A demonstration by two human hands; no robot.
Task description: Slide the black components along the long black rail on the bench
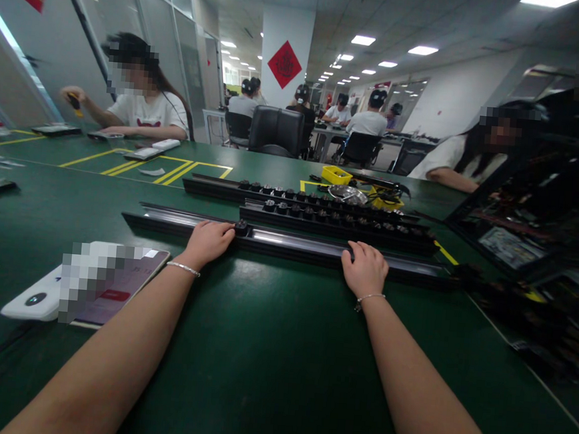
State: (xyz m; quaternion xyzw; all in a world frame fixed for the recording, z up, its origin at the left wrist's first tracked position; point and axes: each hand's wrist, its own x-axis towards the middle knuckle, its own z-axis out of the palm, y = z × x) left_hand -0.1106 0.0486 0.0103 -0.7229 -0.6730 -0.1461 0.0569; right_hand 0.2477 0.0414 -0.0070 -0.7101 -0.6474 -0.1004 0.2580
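Note:
A long black rail [292,242] with a shiny inner channel lies across the green table in front of me. My left hand [211,241] grips its left part, fingers curled over the top. Its fingertips are beside a small black block [241,226] seated in the channel, perhaps touching it. Farther right, my right hand [364,268] holds the same rail, with the fingers over it and the thumb on the near side. Just behind lie two more black rails, a nearer one [339,227] and a farther one [211,187], each carrying a row of several small round pieces.
A white device [42,298] and a phone-like slab [129,281] lie at left. Behind the rails are a yellow bin [336,174] and a metal dish [347,194]. Dark equipment [535,216] stands at right. People sit across the table, at left [147,109] and right [454,160].

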